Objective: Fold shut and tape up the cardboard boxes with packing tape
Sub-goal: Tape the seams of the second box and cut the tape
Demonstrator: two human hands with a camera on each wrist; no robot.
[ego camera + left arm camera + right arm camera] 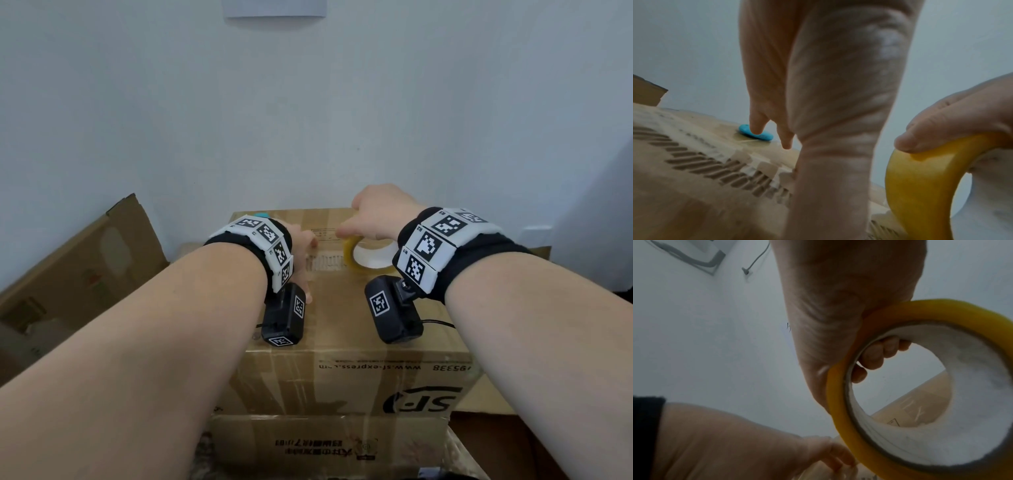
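gripping a yellow tape roll [368, 254] — right hand [378, 216]; left hand [303, 253] flat, fingers straight, on the scuffed box [342, 318].

the cardboard box [342, 315] is brown with black print and a torn pale strip. the tape roll [368, 253] is translucent yellow with a white core. a small disc [756, 134] is turquoise. the wristbands [445, 246] are black with white black-patterned squares. the wall [308, 120] is pale grey-blue.
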